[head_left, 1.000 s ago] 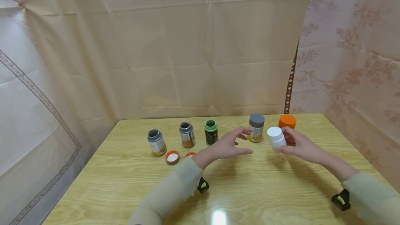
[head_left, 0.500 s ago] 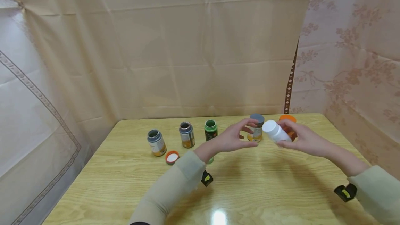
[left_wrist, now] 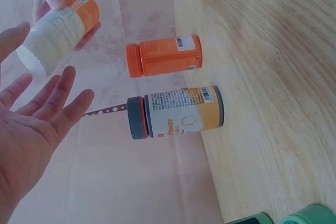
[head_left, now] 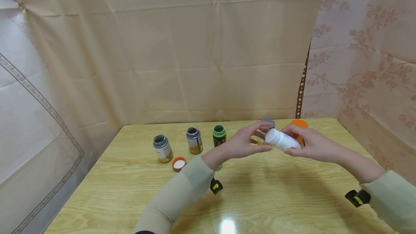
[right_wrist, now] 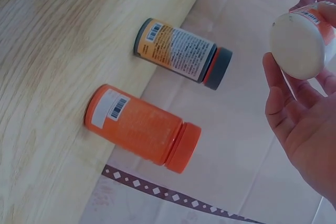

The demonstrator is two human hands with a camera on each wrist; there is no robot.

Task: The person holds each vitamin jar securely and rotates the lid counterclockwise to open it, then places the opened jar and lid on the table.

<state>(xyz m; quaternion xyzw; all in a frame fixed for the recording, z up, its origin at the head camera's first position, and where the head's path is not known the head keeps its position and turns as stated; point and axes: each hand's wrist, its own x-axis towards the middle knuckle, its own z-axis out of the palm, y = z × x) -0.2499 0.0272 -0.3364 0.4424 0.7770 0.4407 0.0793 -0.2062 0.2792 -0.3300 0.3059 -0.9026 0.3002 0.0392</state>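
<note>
My right hand (head_left: 313, 144) grips a white pill bottle (head_left: 284, 141) above the table's right half. The bottle lies tilted, its white cap pointing left towards my other hand and its base facing the right wrist camera. An orange and white label (left_wrist: 71, 19) wraps it in the left wrist view. Fingers spread and thumb apart, my left hand (head_left: 240, 143) is right at the cap with nothing in its grasp. Behind the hands stand a grey-capped bottle (left_wrist: 176, 113) and an orange bottle (right_wrist: 142, 127), both closed and partly hidden in the head view.
On the left half stand two uncapped grey-necked bottles (head_left: 163, 148) (head_left: 194, 141) and an uncapped green bottle (head_left: 219, 135). An orange-rimmed lid (head_left: 179, 164) lies upturned before them. A green lid (left_wrist: 311, 216) lies near the green bottle. Curtains hang behind the table (head_left: 130, 190).
My right hand has moved left with the white bottle and tipped it from nearly upright towards lying flat. My left hand has shifted slightly right, towards the cap.
</note>
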